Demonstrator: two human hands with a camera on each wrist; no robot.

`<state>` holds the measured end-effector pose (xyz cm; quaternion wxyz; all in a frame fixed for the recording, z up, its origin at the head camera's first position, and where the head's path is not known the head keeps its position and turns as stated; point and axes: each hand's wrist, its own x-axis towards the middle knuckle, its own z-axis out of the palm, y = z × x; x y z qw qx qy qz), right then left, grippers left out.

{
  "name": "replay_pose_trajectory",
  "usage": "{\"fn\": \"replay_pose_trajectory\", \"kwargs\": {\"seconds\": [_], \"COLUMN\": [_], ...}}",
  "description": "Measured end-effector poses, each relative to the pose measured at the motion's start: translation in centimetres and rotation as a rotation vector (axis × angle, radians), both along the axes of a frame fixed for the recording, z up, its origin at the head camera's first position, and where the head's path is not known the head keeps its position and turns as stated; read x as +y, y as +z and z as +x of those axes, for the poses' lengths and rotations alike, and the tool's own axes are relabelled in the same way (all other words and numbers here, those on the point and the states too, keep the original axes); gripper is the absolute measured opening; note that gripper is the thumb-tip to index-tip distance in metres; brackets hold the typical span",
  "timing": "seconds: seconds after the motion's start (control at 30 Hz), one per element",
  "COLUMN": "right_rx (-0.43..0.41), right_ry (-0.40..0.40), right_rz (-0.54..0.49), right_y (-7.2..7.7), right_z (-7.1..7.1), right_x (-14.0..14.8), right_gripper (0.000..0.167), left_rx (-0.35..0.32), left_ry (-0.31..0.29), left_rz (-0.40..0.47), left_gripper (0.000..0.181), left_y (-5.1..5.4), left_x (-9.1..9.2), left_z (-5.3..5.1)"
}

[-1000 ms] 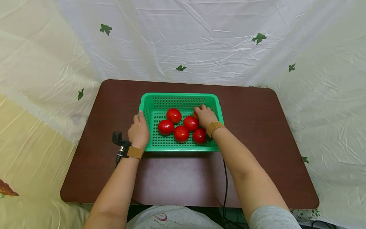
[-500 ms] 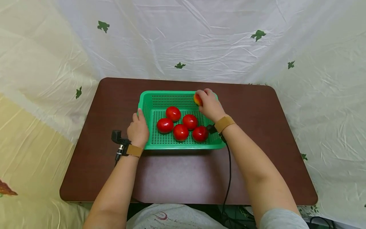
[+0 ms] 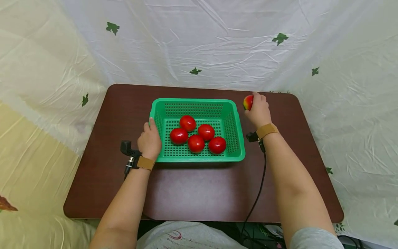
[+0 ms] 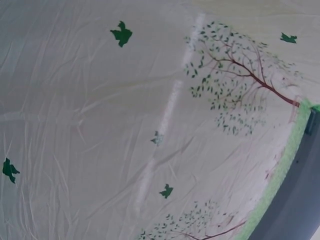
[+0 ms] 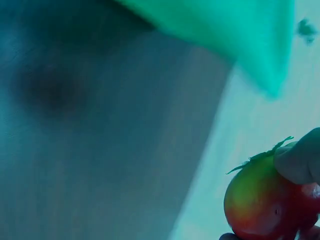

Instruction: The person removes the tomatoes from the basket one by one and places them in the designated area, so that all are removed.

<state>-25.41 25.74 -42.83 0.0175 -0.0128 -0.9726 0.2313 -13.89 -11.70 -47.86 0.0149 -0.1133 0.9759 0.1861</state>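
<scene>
A green plastic basket [image 3: 199, 159] sits on the brown table with several glossy red tomatoes [image 3: 196, 144] inside it. My left hand [image 3: 150, 142] rests against the basket's left rim, its visible fingers pointing forward; the thumb is hidden. Out past the basket's back right corner, my right hand [image 3: 259, 111] grips a tomato [image 3: 248, 102] that is red shading to yellow-green. In the right wrist view this tomato [image 5: 265, 200] shows a green leafy top, with the thumb pressed near it. The left wrist view shows neither hand nor basket.
The brown table [image 3: 295, 145] extends on both sides of the basket. A black cable [image 3: 259, 193] hangs from the right wrist camera [image 3: 252, 137] to the table's front edge. White sheeting [image 3: 199, 41] with green leaf shapes surrounds the table.
My right hand has lifted a tomato out of the basket and carried it right, past the rim. The left hand stays at the left rim, and the other tomatoes have stayed put.
</scene>
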Motion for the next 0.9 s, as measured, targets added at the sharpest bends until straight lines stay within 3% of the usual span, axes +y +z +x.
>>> {"fn": "replay_pose_trajectory", "kwargs": {"seconds": [0.17, 0.4, 0.9], "right_rx": [-0.11, -0.218, -0.237], "right_ry": [-0.069, -0.024, 0.034], "right_rz": [0.041, 0.063, 0.038], "right_y": [-2.9, -4.7, -8.2], "right_z": [0.3, 0.7, -0.2], "right_x": [1.8, 2.5, 1.9], "right_gripper": [0.071, 0.069, 0.066], "left_rx": [0.009, 0.021, 0.043], "left_ry": [-0.002, -0.002, -0.008], "left_rz": [0.003, 0.013, 0.022], "left_gripper": [0.064, 0.063, 0.06], "left_y": [0.0, -0.1, -0.4], "left_x": [0.0, 0.0, -0.2], "left_z": [0.0, -0.1, -0.1]}}
